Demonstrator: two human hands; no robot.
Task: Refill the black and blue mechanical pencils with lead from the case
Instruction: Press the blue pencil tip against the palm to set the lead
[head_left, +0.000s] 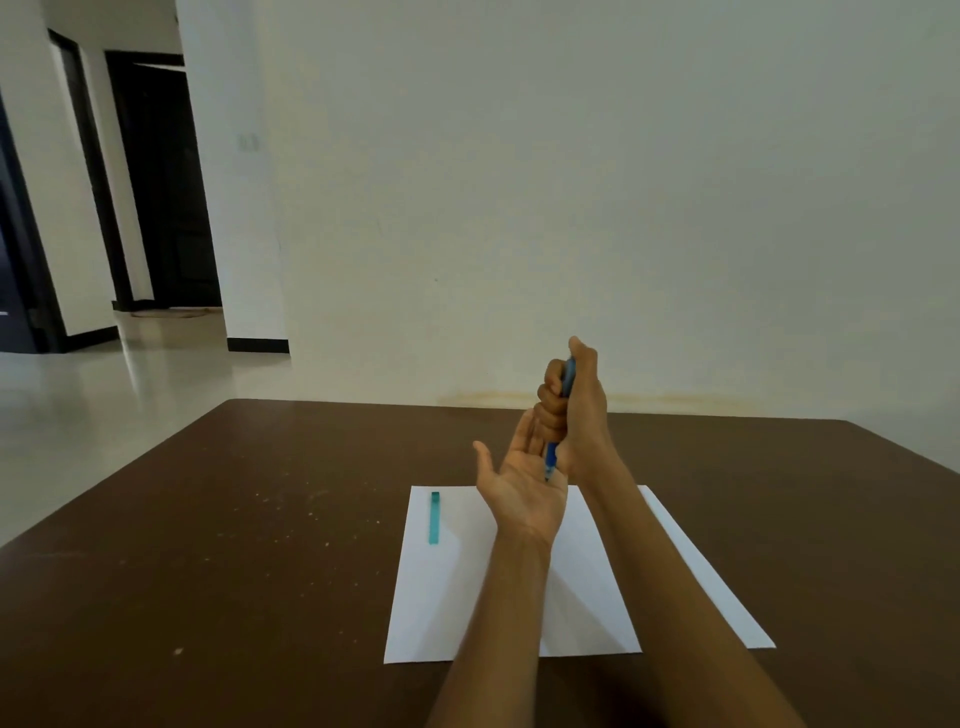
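At centre frame the blue mechanical pencil is gripped upright by the right hand, fingers curled round it (tip down), over the left hand, held palm-up with fingers spread; the lead case is seen at lower centre on the paper.

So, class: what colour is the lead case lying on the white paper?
Translucent teal-green; the lead case shows in the head view, the only view.

One blue pencil, one teal lead case, one paper sheet, two hands

A white paper sheet lies flat on a brown table. Behind: pale wall, dark doorway.
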